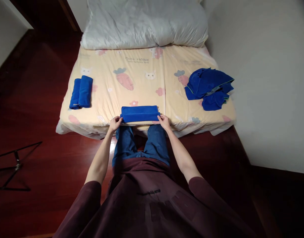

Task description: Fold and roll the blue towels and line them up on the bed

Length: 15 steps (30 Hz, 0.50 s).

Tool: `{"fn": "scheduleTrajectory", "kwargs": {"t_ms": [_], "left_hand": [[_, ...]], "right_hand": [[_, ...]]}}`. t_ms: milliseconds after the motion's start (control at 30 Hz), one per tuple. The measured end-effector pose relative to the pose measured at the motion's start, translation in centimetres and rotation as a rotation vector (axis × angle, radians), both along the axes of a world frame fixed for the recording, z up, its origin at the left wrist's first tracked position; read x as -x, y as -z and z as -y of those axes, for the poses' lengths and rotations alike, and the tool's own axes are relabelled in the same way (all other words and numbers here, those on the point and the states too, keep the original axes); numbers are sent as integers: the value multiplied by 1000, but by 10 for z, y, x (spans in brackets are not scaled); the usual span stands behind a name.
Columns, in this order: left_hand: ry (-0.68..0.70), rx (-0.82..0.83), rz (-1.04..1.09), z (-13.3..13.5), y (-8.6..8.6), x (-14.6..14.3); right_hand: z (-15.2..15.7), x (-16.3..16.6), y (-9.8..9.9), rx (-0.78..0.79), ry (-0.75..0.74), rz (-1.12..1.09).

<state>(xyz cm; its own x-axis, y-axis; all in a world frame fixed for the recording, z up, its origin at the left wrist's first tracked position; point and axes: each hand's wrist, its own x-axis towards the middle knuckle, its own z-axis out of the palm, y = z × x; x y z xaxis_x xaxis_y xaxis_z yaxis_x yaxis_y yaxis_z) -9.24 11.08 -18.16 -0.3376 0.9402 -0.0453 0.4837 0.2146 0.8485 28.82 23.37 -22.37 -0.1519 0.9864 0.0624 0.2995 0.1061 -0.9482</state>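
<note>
A blue towel (139,114), folded into a long narrow strip, lies at the near edge of the bed in front of me. My left hand (115,123) pinches its left end, thumb and fingers closed on the near corner. At the opposite end, my right hand (164,122) grips the near right corner in the same way. Two rolled blue towels (82,92) lie side by side on the left of the bed. On the right sits a loose, crumpled heap of blue towels (208,86) with green edging.
The bed has a yellow sheet (142,79) printed with carrots and rabbits. A thick pale quilt (147,24) is piled across its far end. Black stand legs (17,167) rest on the dark red floor (43,132) at left. A white wall (263,82) borders the right side.
</note>
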Motion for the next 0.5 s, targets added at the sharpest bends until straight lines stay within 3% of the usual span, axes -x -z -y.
{"fn": "scheduleTrajectory", "kwargs": {"t_ms": [500], "left_hand": [[-130,9,-28,1,-1,-8]], "right_hand": [[2,3,-4,-14,40,39]]}}
